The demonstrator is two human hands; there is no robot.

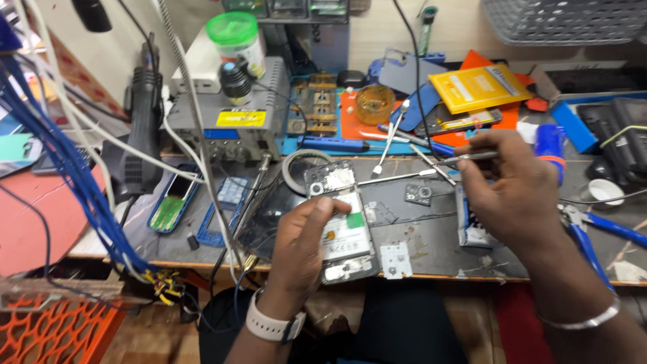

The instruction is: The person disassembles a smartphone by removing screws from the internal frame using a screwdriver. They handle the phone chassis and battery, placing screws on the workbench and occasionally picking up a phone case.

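Cluttered repair surface (431,249), dark and scuffed, strewn with tools and phone parts. Left hand (303,239) curled around an opened phone (340,219), back cover off, white battery and green tab showing; thumb over the phone's left edge, fingers closed on it, lower end lifted just past the near edge of the surface. White-strapped watch (269,325) on that wrist. Right hand (515,189) closed in a pinch on metal tweezers (465,159), tips pointing left, above and to the right of the phone, not touching it. Silver bangle (586,320) on that wrist. Blue-handled pliers (600,232) just right of that hand. Small dark camera module (418,195) lying between phone and right hand. Grey soldering station (232,125) behind on the left, green-lidded jar (236,40) on top. Yellow flat battery (480,86) at the back right. Bundle of blue wires (64,168) hanging at the left.
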